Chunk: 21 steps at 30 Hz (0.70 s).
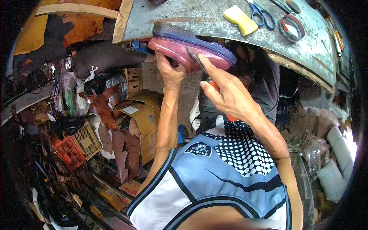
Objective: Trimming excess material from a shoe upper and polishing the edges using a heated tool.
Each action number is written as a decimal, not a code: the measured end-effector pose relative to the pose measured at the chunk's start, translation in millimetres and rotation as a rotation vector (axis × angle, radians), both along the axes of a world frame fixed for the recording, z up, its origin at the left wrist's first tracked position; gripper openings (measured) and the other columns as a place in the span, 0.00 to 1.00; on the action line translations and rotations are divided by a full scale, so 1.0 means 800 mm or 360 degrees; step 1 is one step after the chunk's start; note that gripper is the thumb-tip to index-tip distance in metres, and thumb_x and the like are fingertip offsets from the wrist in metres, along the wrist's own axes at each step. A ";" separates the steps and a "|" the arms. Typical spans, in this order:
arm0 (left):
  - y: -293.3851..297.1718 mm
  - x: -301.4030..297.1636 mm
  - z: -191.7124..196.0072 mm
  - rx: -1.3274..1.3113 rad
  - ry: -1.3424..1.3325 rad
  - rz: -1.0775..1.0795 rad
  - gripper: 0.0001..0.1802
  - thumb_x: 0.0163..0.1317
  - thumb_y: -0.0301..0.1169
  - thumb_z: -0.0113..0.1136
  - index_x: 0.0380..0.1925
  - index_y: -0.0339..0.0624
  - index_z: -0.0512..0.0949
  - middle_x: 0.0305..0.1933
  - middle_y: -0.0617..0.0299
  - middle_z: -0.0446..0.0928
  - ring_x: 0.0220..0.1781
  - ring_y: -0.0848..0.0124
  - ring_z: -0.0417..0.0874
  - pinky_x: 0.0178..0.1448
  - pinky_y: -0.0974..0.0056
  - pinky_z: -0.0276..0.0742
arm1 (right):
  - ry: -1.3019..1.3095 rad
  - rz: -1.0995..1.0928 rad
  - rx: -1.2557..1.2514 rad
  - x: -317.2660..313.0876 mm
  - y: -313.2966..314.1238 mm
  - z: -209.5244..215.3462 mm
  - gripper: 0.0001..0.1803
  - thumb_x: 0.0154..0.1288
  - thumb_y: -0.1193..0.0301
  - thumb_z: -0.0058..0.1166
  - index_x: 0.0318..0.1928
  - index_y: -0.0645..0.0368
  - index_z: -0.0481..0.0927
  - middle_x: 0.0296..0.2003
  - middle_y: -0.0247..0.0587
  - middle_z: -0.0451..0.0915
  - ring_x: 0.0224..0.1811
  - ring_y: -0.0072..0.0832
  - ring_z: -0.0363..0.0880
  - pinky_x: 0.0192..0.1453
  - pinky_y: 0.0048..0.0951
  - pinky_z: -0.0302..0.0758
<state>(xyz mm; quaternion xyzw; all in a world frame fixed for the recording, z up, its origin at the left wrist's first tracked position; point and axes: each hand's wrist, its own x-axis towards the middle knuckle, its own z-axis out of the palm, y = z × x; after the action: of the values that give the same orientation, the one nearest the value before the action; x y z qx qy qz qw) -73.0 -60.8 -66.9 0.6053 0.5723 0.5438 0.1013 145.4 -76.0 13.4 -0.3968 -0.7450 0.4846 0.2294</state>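
Observation:
My left hand (171, 74) is closed on a reddish-pink leather shoe (172, 51), with some of its fingers hidden inside the opening. The shoe is held sole up, just off the near edge of the metal-topped table. Its thick sole (180, 36) is dark blue with a ridged edge. In my right hand (234, 92) is an orange-handled tool (213, 85) with a slim dark metal shaft; its exact kind I cannot make out. The tool's tip meets the side of the shoe near the sole, and my fingers wrap round the handle.
On the metal-topped table (214, 27) lie a yellow sponge-like block (240, 20), blue-handled scissors (262, 16) and a roll of tape (292, 28). A cardboard box (143, 122), leather scraps (124, 149) and an orange crate (69, 152) crowd the left. Plastic-wrapped bundles (312, 149) stand at right.

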 end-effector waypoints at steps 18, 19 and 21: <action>-0.001 -0.002 -0.002 0.0014 0.0062 0.0000 0.41 0.47 0.34 0.78 0.61 0.36 0.68 0.56 0.50 0.74 0.55 0.57 0.79 0.59 0.56 0.76 | 0.0002 -0.0012 0.0049 -0.010 -0.001 0.003 0.38 0.70 0.67 0.55 0.77 0.55 0.57 0.41 0.60 0.80 0.41 0.52 0.81 0.50 0.45 0.76; -0.002 0.000 -0.001 -0.0029 -0.0014 0.0000 0.42 0.48 0.35 0.78 0.61 0.36 0.68 0.56 0.50 0.74 0.55 0.56 0.79 0.59 0.56 0.76 | 0.0001 -0.0012 0.0049 -0.010 -0.001 0.005 0.38 0.70 0.67 0.55 0.77 0.55 0.57 0.41 0.60 0.80 0.41 0.52 0.81 0.50 0.45 0.76; -0.002 0.005 -0.001 -0.0043 -0.0090 0.0008 0.42 0.47 0.35 0.79 0.61 0.36 0.68 0.56 0.50 0.74 0.56 0.56 0.78 0.59 0.55 0.75 | 0.0008 0.0014 -0.0022 -0.010 0.001 0.009 0.38 0.70 0.67 0.55 0.77 0.55 0.57 0.38 0.58 0.80 0.39 0.50 0.80 0.48 0.45 0.76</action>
<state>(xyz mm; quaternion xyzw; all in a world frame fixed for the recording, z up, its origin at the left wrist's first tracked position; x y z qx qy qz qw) -69.1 -62.5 -67.5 0.5869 0.5781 0.5531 0.1243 137.3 -75.6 20.7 -0.3939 -0.7429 0.4917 0.2262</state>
